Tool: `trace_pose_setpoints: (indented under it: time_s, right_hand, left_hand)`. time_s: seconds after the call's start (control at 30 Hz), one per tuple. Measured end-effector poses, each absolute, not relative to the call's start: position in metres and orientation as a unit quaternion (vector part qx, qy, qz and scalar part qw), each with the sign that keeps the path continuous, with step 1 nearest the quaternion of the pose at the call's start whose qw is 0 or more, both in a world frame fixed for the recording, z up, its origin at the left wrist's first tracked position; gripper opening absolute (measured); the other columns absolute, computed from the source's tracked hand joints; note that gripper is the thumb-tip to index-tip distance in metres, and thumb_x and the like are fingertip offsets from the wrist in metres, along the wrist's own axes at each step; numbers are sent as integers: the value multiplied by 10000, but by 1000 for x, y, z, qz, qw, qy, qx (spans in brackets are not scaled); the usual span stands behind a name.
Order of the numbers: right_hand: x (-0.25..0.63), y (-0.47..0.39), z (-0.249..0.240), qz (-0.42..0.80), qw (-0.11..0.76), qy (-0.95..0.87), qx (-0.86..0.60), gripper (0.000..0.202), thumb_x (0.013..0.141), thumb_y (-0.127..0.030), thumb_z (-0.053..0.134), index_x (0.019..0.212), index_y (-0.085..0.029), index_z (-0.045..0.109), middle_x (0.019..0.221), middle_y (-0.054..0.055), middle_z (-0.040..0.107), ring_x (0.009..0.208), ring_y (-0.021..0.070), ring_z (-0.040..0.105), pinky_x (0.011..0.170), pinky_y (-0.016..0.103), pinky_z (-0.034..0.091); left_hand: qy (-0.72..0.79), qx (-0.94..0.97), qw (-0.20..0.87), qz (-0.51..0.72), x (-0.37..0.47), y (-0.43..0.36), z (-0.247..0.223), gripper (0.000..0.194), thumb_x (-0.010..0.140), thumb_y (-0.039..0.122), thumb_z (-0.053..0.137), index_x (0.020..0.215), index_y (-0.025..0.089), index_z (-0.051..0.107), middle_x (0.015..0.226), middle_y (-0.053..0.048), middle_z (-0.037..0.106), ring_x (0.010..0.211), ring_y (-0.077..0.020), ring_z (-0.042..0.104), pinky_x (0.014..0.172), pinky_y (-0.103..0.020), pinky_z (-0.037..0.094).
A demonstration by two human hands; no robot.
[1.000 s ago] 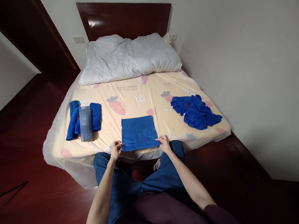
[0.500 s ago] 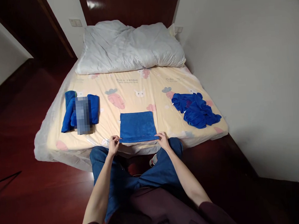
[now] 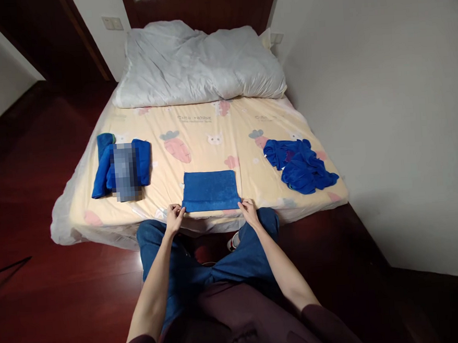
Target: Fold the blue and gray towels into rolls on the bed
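A blue towel lies flat as a rectangle near the front edge of the bed, its near edge turned over into a narrow strip. My left hand pinches the near left corner of that strip. At the near right corner, my right hand pinches the other end. Left of the towel lie several folded or rolled blue towels, partly covered by a blurred patch. A crumpled heap of blue towels rests on the right side of the bed.
The bed has a yellow sheet with carrots and rabbits. Across its head lies a folded white quilt, in front of a dark wooden headboard. A grey-white wall stands on the right. The dark red floor surrounds the bed.
The near edge of the towel has been folded further away from me, so the turned-over strip is wider and the towel shorter. Both hands moved with it, still pinching the corners.
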State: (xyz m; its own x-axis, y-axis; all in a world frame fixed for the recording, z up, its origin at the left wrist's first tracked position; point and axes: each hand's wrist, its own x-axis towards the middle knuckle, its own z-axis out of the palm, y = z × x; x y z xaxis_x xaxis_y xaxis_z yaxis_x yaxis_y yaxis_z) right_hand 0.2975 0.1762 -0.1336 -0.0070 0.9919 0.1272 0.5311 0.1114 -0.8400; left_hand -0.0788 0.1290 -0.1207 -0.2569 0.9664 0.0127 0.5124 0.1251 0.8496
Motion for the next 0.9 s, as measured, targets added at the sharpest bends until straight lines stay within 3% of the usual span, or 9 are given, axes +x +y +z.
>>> trace_pose_setpoints:
  time_s: [0.17,0.53,0.9]
  right_hand:
    - [297,178,-136,296,395,-636,-593,512,876,-671,509,657,-216,597,850,63,554,868,213,567,831,338,491]
    - [298,180,-141,285,388,-637,-602,456,865,-595,545,635,-207,609,828,70,587,842,211,589,822,336,488]
    - [299,181,-142,282,385,-639,-603,414,861,-547,559,627,-209,612,827,72,597,843,219,602,820,346,490]
  left_hand:
    - [686,528,287,411,-77,129,-122,341,869,498,554,717,196,601,1015,-94,547,1020,-239,572,1003,-404,464]
    - [694,528,280,402,-76,130,-121,271,830,342,577,601,201,543,1012,-103,587,1024,-231,575,993,-401,474]
    - [701,522,276,399,-75,132,-124,258,815,343,571,602,197,558,1019,-117,584,987,-226,591,937,-388,490]
